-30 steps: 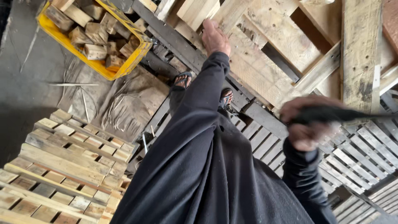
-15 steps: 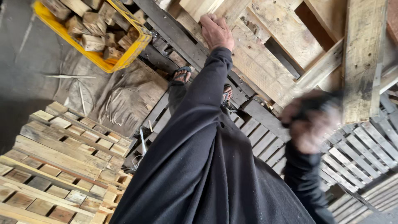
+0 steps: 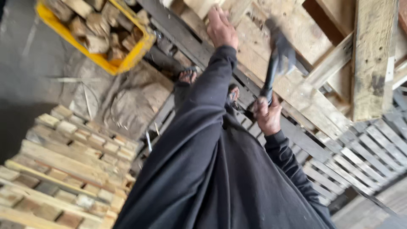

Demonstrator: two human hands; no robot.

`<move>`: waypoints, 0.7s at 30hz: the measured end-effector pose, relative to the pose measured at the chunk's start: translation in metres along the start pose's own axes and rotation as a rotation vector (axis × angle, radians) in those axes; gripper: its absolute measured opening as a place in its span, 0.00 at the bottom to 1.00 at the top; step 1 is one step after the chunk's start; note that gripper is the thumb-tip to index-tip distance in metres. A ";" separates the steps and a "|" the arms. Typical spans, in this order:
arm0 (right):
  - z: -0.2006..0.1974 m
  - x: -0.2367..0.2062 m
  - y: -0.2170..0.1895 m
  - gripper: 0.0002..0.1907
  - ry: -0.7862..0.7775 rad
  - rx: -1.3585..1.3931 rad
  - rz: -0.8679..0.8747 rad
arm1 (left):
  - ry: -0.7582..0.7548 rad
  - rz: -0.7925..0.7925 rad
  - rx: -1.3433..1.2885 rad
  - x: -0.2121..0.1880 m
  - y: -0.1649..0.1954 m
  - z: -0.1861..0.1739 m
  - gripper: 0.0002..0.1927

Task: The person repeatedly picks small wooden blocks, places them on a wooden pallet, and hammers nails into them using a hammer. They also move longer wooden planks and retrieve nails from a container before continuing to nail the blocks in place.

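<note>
Right grip around hammer

Head view, steeply downward, seemingly tilted

The left hand rests flat on a pale plank of the wooden pallet at the end of a long black sleeve, while the right hand is closed round the handle of a dark hammer, whose blurred head is raised over the boards. Two sandalled feet stand on dark slats below the left arm. A yellow crate of wood blocks sits on the floor at upper left, with stacked pallets at lower left.
</note>
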State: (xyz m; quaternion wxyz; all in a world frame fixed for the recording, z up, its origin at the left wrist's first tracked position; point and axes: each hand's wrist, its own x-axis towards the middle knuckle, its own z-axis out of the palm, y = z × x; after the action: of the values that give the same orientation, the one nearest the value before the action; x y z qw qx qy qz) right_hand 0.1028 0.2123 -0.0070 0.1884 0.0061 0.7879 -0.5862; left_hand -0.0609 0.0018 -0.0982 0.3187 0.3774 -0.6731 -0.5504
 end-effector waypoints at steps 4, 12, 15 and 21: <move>0.010 -0.004 0.003 0.25 -0.105 -0.166 0.347 | -0.126 0.008 -0.012 0.001 -0.008 0.003 0.10; 0.000 -0.084 0.002 0.26 0.144 0.207 0.276 | -0.413 -0.753 -0.863 0.027 -0.001 -0.040 0.14; 0.005 -0.092 0.017 0.26 0.142 0.165 0.233 | -0.730 -0.924 -1.057 0.022 0.007 -0.074 0.18; 0.011 -0.056 0.041 0.28 0.087 0.204 0.460 | -0.835 -1.138 -1.209 -0.017 0.019 -0.092 0.11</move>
State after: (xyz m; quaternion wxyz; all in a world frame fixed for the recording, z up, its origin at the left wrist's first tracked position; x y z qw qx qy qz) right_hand 0.1677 0.2272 -0.0304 0.2811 0.2292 0.7101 -0.6035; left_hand 0.0229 -0.0275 -0.0623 -0.1251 0.1919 -0.0456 -0.9723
